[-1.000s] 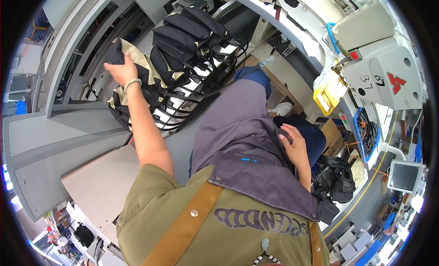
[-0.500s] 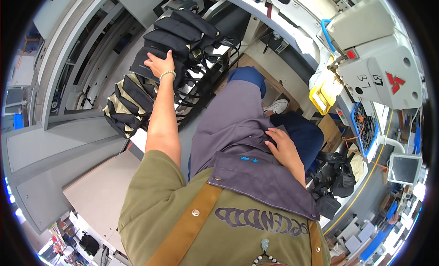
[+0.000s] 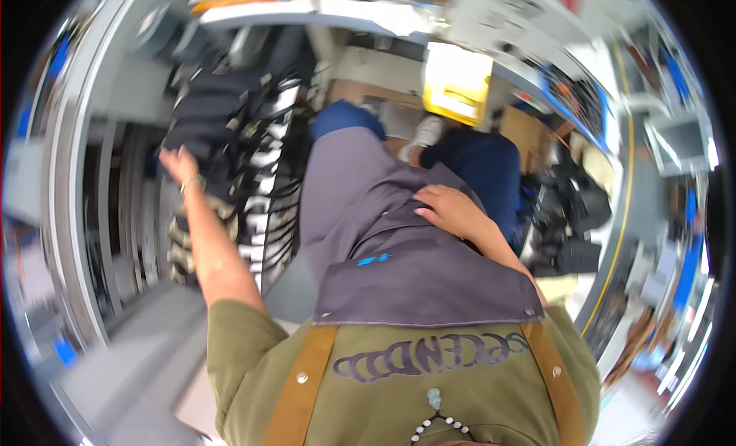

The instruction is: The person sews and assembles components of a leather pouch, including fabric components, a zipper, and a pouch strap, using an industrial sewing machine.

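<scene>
At the left, my left hand [image 3: 180,164] is at the outer edge of a row of black fabric bags [image 3: 211,131]. Motion smears its fingers, so whether they grip a bag is unclear. Straps [image 3: 280,208] from the bags hang over the side nearer my legs. Bags with beige parts [image 3: 184,243] lie at the near end of the row, beside my left forearm. My right hand [image 3: 452,210] rests on the grey apron [image 3: 360,185] over my lap, its fingers stretched out and holding nothing.
A white machine [image 3: 529,24] stands at the upper right, with a yellow tray [image 3: 458,85] by it. More black bags [image 3: 571,208] are piled to my right. A blue-rimmed tray [image 3: 579,101] of small dark parts sits beyond them. Grey metal frames [image 3: 69,177] run along the left.
My view has turned, and the bag row now stands more upright in the picture. The left hand has shifted to the bags' outer edge. My right hand stays on my lap.
</scene>
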Demonstrator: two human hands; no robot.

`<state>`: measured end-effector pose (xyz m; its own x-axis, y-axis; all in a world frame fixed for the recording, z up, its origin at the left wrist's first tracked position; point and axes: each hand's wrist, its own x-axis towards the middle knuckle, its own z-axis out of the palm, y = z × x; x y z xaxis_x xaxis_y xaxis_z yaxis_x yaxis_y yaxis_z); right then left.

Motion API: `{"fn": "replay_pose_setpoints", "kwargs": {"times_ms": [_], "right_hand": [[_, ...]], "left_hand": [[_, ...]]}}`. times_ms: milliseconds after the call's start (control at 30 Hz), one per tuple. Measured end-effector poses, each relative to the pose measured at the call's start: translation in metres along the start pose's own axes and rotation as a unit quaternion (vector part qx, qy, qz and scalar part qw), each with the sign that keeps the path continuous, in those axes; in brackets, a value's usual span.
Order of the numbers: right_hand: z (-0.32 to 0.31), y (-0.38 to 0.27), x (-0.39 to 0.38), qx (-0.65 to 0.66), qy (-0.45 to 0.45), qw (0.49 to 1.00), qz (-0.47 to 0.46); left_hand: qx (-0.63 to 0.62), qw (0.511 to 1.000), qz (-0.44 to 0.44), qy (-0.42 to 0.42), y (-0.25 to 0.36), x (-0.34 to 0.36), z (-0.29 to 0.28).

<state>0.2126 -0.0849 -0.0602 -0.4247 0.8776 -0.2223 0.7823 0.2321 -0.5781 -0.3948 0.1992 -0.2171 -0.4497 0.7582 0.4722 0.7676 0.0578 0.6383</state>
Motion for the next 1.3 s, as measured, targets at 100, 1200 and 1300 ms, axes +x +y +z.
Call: {"fn": "replay_pose_setpoints", "kwargs": {"times_ms": [100, 1200, 1300], "right_hand": [[0.014, 0.016, 0.004, 0.023, 0.026, 0.999, -0.042], [-0.112, 0.232, -0.305, -0.216, 0.506, 0.716, 0.430], [-0.144, 0.177, -0.291, -0.198, 0.562, 0.725, 0.345]], "left_hand": [[0.441, 0.847, 0.290, -0.057, -0.081, 0.023, -0.038], [-0.283, 0.815, 0.110, -0.494, 0.364, -0.182, -0.040], [-0.283, 0.774, 0.119, -0.554, 0.405, -0.216, -0.045]]}}
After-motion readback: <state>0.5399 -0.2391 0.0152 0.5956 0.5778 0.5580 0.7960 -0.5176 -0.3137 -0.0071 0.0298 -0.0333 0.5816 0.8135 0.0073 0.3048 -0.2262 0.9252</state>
